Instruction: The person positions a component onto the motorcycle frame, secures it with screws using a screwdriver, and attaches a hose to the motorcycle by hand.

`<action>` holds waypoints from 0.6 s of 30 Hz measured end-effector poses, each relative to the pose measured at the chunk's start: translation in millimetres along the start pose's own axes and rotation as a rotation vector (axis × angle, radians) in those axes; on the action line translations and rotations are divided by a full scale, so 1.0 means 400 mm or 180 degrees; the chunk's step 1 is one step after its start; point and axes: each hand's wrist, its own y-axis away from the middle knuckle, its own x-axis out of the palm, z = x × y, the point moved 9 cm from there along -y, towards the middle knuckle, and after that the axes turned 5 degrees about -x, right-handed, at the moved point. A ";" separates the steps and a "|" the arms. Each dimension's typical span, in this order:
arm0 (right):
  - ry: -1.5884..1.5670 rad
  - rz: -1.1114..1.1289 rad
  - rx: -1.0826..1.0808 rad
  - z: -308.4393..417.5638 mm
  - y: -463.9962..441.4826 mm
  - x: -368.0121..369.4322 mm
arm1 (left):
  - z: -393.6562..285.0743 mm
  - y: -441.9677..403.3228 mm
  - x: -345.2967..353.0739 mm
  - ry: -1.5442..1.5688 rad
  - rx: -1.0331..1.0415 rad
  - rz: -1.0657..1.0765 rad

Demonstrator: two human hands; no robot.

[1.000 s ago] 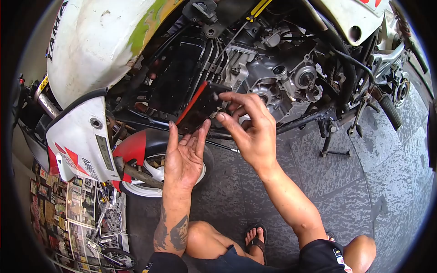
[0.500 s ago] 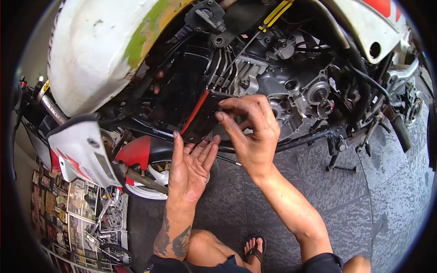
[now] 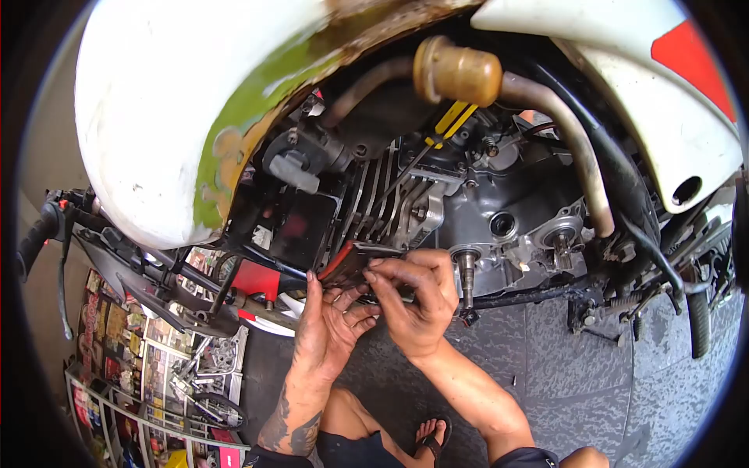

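Note:
A flat dark object with a red edge is held between my two hands in front of the motorcycle engine. My left hand supports it from below and the left, its thumb at the red edge. The thumb and fingertips of my right hand are pinched together at the object's right side. Whether a small part sits in that pinch is hidden. Behind the object are the engine's cooling fins. A metal shaft sticks out of the engine right of my right hand.
A yellow-handled screwdriver rests among the upper engine parts. An amber fuel filter hangs on a hose above. The white and green tank fills the upper left. A dark tiled floor lies below, with a magazine-like printed display at lower left.
The view has shifted upward and closer, so the fuel filter and its hose now show. The dark object has tilted flatter between my hands, and my left fingers have curled more beneath it.

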 end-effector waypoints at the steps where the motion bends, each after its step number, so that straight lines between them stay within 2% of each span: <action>1: 0.0001 0.0032 0.0010 0.002 -0.005 0.003 | 0.002 0.002 -0.003 0.0016 0.0049 -0.0160; 3: -0.0042 0.0037 0.0069 0.002 -0.013 0.006 | 0.004 0.005 0.002 0.0077 0.0124 -0.0352; 5: -0.0092 0.0060 0.0097 -0.003 -0.018 0.009 | -0.014 0.004 0.009 -0.0083 0.0501 -0.0379; 10: -0.0210 0.0044 0.0321 -0.019 -0.011 0.015 | -0.007 0.003 0.012 0.0114 0.0732 -0.0725; 14: -0.0177 0.0066 0.0326 -0.013 -0.005 0.015 | -0.001 0.003 0.007 0.0333 0.0666 -0.0781; 16: -0.0084 0.0149 0.0382 -0.009 -0.009 0.014 | -0.001 -0.003 0.018 0.0375 0.0662 -0.0244; 18: -0.0028 0.0187 0.0375 -0.008 -0.004 0.015 | -0.003 -0.005 0.022 0.0459 0.0604 -0.0232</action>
